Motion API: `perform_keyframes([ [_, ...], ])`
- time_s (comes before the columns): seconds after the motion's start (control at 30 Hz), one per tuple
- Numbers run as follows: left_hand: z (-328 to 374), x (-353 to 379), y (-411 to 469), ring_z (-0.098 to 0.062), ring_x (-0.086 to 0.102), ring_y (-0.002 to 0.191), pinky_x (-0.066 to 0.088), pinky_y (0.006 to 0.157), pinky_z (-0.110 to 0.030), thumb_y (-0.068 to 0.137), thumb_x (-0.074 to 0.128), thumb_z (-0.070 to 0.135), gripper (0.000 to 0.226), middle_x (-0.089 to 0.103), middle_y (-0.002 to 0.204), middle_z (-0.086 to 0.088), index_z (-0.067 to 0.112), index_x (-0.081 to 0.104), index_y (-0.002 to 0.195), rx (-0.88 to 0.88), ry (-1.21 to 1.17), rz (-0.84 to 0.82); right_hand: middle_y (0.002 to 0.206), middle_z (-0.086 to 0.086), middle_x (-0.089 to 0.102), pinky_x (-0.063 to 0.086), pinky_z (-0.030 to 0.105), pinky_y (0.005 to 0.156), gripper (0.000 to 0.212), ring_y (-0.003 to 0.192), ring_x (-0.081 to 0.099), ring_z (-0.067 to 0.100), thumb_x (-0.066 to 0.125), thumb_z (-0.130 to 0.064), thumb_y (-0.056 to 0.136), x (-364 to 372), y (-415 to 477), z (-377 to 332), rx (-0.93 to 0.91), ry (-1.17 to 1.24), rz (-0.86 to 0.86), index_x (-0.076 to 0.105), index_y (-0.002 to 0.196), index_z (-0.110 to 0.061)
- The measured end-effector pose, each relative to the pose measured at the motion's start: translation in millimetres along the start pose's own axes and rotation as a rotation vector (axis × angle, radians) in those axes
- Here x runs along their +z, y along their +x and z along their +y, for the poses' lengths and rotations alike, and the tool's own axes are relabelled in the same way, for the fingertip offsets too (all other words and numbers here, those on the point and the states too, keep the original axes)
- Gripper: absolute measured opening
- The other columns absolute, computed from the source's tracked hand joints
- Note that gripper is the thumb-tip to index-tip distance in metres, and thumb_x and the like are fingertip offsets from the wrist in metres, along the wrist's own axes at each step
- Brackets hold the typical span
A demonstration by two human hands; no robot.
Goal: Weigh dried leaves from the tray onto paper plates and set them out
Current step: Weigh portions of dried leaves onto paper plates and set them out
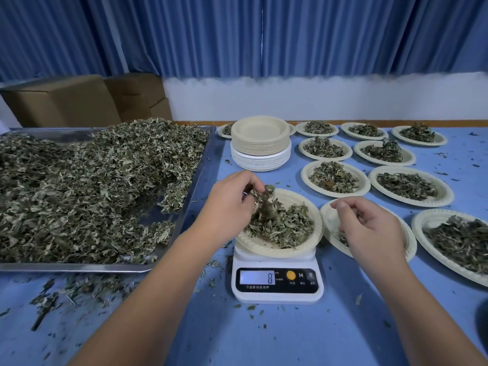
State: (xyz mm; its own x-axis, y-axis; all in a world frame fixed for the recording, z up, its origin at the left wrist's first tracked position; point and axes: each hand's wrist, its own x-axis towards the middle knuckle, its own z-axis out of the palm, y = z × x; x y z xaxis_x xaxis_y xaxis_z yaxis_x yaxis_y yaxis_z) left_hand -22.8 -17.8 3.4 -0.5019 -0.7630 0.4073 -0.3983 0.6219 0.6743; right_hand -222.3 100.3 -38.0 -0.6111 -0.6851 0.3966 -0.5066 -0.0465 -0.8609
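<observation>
Stainless-steel tray (105, 266): one unit, at the left of the blue table (264, 339). It carries one large heap of dried leaves (79, 186), highest toward the far side. Loose leaf fragments lie on the table near the tray's near edge.

One white digital scale (277, 283) stands near centre, just right of the tray. Its display reads 8. One paper plate (298, 249) rests on the scale and holds a loose pile of leaves.

Left hand (227, 204): over the left part of that plate, fingers curled together and pinching a clump of leaves that hangs down to the pile.

Right hand (375, 228): above a second plate (330, 217) just right of the scale, fingers loosely curled and slightly apart, with nothing visible in them. A few leaves show on that plate beneath the hand.

Set-out plates (410, 186) with leaves occupy the right half of the table in rows. Ten can be counted, including the one under the right hand. A rim behind the stack may be an eleventh, but it is mostly hidden.

One stack of empty plates (260, 143) stands beyond the scale, tan plates on top of white ones.

Two cardboard boxes (66, 101) sit at far left, in front of a blue curtain (264, 35).
</observation>
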Motion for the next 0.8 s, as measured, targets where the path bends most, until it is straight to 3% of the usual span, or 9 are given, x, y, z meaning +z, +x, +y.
perform_keyframes([
  [0.2,-4,8,-7,0.004,0.052,0.093,0.04,0.08,-0.006,0.087,0.065,0.001,0.034,0.054,0.096,0.018,0.034,0.062,0.094,0.024,-0.085,0.036,0.06,-0.011,0.059,0.033,0.011,0.042,0.022,0.049,0.049,0.006,0.057,-0.027,0.093,0,0,-1,-0.002,0.005,-0.007,0.066,0.08,-0.043],
  [0.33,-6,7,-13,-0.004,0.058,0.076,0.044,0.07,-0.02,0.088,0.054,-0.008,0.048,0.056,0.099,0.022,0.039,0.062,0.086,-0.003,-0.142,0.048,0.061,-0.009,0.058,0.035,0.014,0.044,0.021,0.052,0.05,0.012,0.056,-0.027,0.092,1,0,-1,-0.004,-0.002,-0.009,0.066,0.081,-0.042],
  [0.4,-6,8,-17,-0.001,0.061,0.068,0.044,0.062,-0.019,0.09,0.047,-0.009,0.052,0.06,0.106,0.018,0.04,0.06,0.084,-0.036,-0.178,0.044,0.063,-0.007,0.059,0.034,0.014,0.043,0.021,0.053,0.051,0.013,0.056,-0.027,0.092,1,0,-1,-0.004,-0.006,-0.005,0.066,0.081,-0.042],
  [0.5,-7,12,-21,-0.002,0.067,0.074,0.038,0.05,-0.014,0.092,0.042,-0.01,0.051,0.063,0.108,0.008,0.036,0.06,0.082,-0.099,-0.263,0.053,0.062,-0.007,0.059,0.035,0.013,0.041,0.022,0.048,0.048,0.004,0.057,-0.027,0.092,0,0,-1,0.009,0.015,0.001,0.067,0.08,-0.041],
  [0.63,-7,8,-23,-0.006,0.069,0.075,0.047,0.058,-0.018,0.09,0.051,-0.012,0.049,0.068,0.086,0.019,0.035,0.063,0.079,-0.17,-0.42,0.131,0.062,-0.008,0.061,0.036,0.017,0.041,0.019,0.047,0.049,0.003,0.057,-0.029,0.093,-1,-1,-1,0.034,0.019,0.005,0.068,0.081,-0.039],
  [0.8,-13,-15,-22,0.0,0.068,0.071,0.05,0.063,-0.013,0.089,0.06,-0.006,0.034,0.072,0.084,0.007,0.027,0.066,0.086,-0.187,-0.453,0.334,0.064,-0.003,0.061,0.032,0.014,0.039,0.02,0.046,0.047,0.005,0.058,-0.026,0.093,-1,-2,-4,0.031,0.014,0.025,0.069,0.078,-0.033],
])
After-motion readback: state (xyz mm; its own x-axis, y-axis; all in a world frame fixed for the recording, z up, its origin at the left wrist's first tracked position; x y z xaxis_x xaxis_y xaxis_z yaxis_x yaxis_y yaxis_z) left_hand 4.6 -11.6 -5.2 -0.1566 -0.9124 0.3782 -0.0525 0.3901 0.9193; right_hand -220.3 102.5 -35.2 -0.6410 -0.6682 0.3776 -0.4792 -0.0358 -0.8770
